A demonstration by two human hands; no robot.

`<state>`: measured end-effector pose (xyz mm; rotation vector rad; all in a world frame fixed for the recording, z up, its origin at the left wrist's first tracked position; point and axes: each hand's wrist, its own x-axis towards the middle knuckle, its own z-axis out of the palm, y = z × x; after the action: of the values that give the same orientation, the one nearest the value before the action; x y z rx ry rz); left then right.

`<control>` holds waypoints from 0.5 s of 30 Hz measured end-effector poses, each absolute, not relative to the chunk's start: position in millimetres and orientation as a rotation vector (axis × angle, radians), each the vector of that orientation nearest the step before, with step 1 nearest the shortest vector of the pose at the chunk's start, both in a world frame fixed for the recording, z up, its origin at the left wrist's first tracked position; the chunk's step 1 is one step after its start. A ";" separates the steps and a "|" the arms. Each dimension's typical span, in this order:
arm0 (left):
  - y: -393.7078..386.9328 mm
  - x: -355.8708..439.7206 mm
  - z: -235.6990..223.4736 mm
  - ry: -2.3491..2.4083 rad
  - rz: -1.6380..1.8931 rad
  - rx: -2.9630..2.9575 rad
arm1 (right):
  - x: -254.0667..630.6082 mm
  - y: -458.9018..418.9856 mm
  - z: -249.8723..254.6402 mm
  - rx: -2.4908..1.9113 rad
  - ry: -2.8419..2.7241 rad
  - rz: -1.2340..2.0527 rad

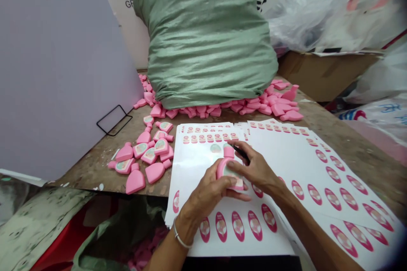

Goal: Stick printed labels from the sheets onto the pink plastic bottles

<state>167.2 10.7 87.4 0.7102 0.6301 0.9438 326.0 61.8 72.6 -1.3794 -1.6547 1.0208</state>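
Above a stack of white paper sheets printed with pink oval labels (pixel 190 169), I see a small pink plastic bottle with a narrow neck (pixel 223 165) held between two bare hands. The left hand (pixel 208 188), a thin pale bangle (pixel 178 238) at its wrist, is clamped around the bottle's body, its fingers wrapped across the front near the base. The bottle's neck points away from the wrists, and part of a pale label shows on its front. From my spot, the right hand (pixel 259 169) is pinched around a slim black tool (pixel 240 152) just beside the neck, its thumb lying over the bottle's front; the tool's tip is too small to make out.

To the left, on a worn brown tabletop (pixel 95 165), similar loose pink bottles (pixel 135 181) lie scattered, several with pale green labels facing up. More printed white sheets (pixel 280 139) overlap on the right. Behind, a heap of pink bottles (pixel 282 108) spreads around the foot of a bulging green cloth sack (pixel 206 42).
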 end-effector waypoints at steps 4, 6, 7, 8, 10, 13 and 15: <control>4.2 135.0 90.5 0.838 0.950 0.839 | 335.2 91.9 62.2 -1.490 -1.561 0.991; 4.0 109.8 88.8 1.251 1.073 1.008 | 335.7 106.0 61.4 -1.494 -1.609 0.879; 4.4 96.1 87.0 1.486 1.131 1.091 | 332.0 111.9 61.6 -1.466 -1.657 0.847; 5.0 81.8 84.7 1.697 1.172 1.174 | 325.0 116.9 62.0 -1.423 -1.723 0.834; 7.0 52.4 79.4 1.969 1.196 1.344 | 301.2 124.3 62.4 -1.322 -1.883 0.861; 14.1 5.6 72.2 2.103 1.206 1.606 | 250.1 131.6 61.4 -1.229 -2.147 0.856; 23.5 -28.0 69.4 2.080 1.191 1.666 | 215.6 139.7 60.2 -1.184 -2.337 0.786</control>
<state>-28.0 23.5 69.4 1.6662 2.0797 1.1912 215.6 139.7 60.2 -1.1842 -2.3368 0.7865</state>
